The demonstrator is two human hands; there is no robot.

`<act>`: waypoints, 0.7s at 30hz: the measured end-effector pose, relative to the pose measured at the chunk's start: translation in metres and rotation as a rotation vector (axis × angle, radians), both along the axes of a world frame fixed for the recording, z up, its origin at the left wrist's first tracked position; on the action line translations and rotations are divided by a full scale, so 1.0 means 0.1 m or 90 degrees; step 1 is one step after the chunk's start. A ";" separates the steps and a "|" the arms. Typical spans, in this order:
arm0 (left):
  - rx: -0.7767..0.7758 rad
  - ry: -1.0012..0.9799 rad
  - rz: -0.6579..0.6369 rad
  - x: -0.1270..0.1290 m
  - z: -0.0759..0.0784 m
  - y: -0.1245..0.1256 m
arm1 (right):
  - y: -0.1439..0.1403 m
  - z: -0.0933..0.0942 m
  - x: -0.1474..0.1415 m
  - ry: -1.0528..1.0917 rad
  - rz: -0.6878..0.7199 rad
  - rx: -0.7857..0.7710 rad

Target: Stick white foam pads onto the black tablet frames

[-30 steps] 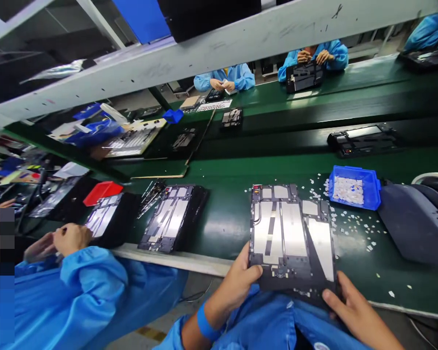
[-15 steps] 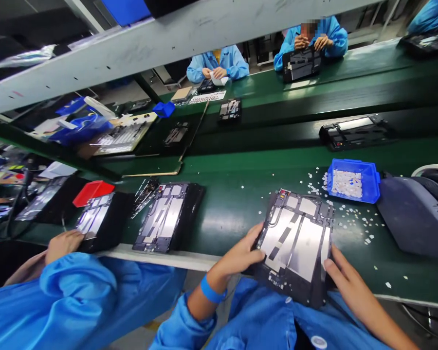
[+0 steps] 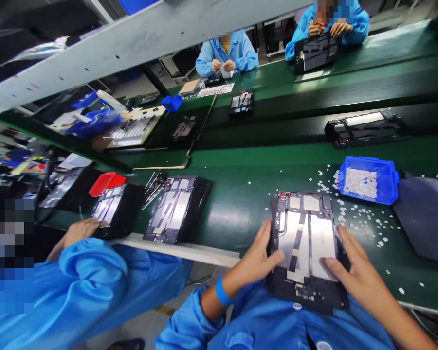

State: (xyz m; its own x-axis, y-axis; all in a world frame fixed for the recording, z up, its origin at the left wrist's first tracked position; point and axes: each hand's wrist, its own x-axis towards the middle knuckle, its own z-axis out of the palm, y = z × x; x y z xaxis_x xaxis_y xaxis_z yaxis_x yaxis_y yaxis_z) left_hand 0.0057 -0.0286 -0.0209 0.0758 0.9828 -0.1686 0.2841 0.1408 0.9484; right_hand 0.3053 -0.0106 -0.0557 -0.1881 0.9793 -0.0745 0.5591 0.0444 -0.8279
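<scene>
both hands on a tablet back panel at the counter's near edge

the person's left hand [image 3: 257,260] lies against the left side of a dark tablet back panel [image 3: 306,243], fingers spread open and pressed to its edge, thumb reaching onto the silvery plates. the right hand [image 3: 354,274] rests on the right side of the same panel, fingers flat and open over the metal, so the panel is steadied between the two hands rather than clenched. the panel sits upright to the viewer at the near edge of the green counter [image 3: 241,204], its bottom end overhanging toward the person's blue smock. a blue wristband [image 3: 222,291] circles the left wrist.

just beyond the panel to the right stands a blue bin [image 3: 387,192] holding small white pieces, and more white bits [image 3: 365,221] lie scattered on the counter between bin and panel. a grey machine [image 3: 427,218] sits at the far right.

to the left, well apart, a second panel [image 3: 175,209] lies on the counter, and further left a co-worker's hand [image 3: 82,228] touches a third panel [image 3: 111,211] beside a red tray [image 3: 107,183]. across the line, two people in blue smocks sit handling their own parts; one holds a black panel [image 3: 316,51] upright.
</scene>
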 end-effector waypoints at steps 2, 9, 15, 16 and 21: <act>0.076 0.145 0.058 -0.07 0.11 0.28 | 0.13 0.18 0.01 -0.030 -0.048 0.036; 0.209 0.505 -0.106 0.04 0.40 1.21 | 0.64 0.69 -0.35 0.007 0.071 0.148; 0.249 0.478 -0.097 0.01 0.23 1.24 | 1.01 0.69 -0.67 0.016 0.103 0.124; 0.271 0.454 -0.085 -0.01 0.19 1.23 | 1.08 0.69 -0.72 0.020 0.097 0.123; 0.428 0.293 -0.045 -0.07 0.08 1.22 | 1.40 0.71 -0.99 0.093 0.186 0.044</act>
